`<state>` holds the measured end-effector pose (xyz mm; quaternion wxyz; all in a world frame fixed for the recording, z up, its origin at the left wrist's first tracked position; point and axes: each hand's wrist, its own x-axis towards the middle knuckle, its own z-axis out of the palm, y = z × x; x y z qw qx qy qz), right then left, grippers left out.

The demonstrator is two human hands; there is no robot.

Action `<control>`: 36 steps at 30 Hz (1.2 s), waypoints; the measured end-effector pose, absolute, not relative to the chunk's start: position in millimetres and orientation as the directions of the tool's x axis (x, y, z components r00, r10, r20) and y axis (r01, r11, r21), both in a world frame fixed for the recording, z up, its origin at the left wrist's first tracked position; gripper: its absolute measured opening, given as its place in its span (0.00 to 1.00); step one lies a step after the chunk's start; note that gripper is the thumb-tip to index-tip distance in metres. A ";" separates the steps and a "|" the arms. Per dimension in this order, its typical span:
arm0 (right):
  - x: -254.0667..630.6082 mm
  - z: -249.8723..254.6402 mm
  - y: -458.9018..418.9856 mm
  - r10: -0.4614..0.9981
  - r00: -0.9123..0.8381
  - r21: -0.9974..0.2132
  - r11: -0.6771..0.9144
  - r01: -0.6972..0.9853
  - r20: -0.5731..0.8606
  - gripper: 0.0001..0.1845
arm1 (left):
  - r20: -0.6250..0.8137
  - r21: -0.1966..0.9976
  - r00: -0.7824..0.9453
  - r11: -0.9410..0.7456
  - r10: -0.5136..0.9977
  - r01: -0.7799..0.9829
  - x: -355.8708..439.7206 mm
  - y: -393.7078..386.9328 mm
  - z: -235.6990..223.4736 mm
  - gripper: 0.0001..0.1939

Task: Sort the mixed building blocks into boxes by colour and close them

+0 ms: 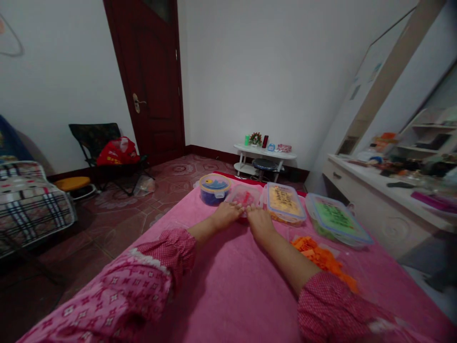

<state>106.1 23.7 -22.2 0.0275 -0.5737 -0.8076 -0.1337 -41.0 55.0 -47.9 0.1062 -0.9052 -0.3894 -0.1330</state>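
Observation:
My left hand and my right hand are side by side at the near edge of a food container with a clear lid and red contents. The fingers of both hands curl over the lid's near edge, and my hands partly cover the container. To its left stands a round container with a yellow rim and dark blue contents. On the right are a container of yellow pieces and one of green pieces, both lidded with dark writing on top. Loose orange pieces lie near my right forearm.
A pink cloth covers the table. Along the right side runs a white dresser with cluttered items. Behind stand a low white table and a dark stool. A folding chair holds a red bag by the door.

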 end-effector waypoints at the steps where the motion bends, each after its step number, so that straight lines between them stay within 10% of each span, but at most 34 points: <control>1: 105.7 -19.9 21.7 0.921 -0.337 0.186 0.303 0.935 0.197 0.17 | 0.323 -0.074 0.653 -0.669 0.685 0.739 -41.3 53.0 -44.9 0.16; 6: 92.4 -8.3 -1.8 0.891 -0.329 0.157 0.293 0.943 0.315 0.17 | 0.352 0.015 0.706 -0.758 0.615 0.652 -69.9 29.1 -25.1 0.21; 11: 35.9 -32.8 -41.3 0.733 -0.611 -0.136 0.667 0.733 0.299 0.20 | 0.486 0.233 0.443 -0.601 0.753 0.765 -151.2 -8.7 -11.7 0.17; 19: -48.8 -83.4 -46.1 0.596 -0.803 -0.374 0.748 0.548 0.016 0.59 | 0.357 0.465 0.090 -0.261 0.930 0.846 -255.5 -69.9 -37.5 0.18; 30: -33.2 -78.5 -53.8 0.256 -0.907 0.169 0.931 0.325 0.334 0.16 | 0.437 0.299 0.314 -0.465 0.843 0.833 -228.0 -108.3 -26.2 0.18; 36: 28.1 -18.3 -81.7 0.522 -0.498 -0.187 0.797 0.575 0.693 0.12 | 0.599 0.268 0.265 -0.500 0.756 0.823 -175.7 -123.1 16.1 0.25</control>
